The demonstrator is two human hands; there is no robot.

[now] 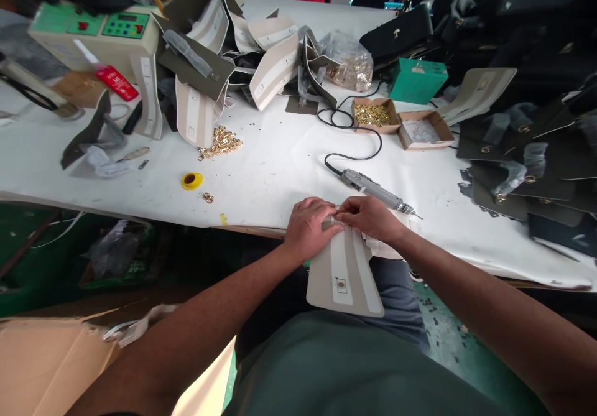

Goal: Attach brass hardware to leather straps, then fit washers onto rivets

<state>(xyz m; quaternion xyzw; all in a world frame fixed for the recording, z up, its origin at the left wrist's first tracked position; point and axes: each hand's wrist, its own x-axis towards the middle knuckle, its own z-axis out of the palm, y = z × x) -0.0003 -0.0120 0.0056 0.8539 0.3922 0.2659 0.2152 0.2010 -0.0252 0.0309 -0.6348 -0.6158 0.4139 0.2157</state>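
Observation:
A beige bag flap panel (342, 273) with pale strips hangs over the table's front edge above my lap, a small round metal fitting near its lower end. My left hand (310, 226) is closed over its upper end, thumb across the panel. Against it, my right hand (368, 217) pinches something small at the same end; the fingers hide what it is. Just beyond my right hand lies a grey electric screwdriver (373, 191), its bit pointing right and its cord running back. A yellow round container (191, 181) and a few gold rings (208, 198) lie to the left.
Gold hardware (222, 142) is heaped at left centre, before piled flap panels (275, 71). Small boxes of gold parts (373, 115) and clear pieces (422, 131) stand behind the screwdriver. Dark panels (532, 173) crowd the right. A red glue bottle (116, 83) lies at the back left.

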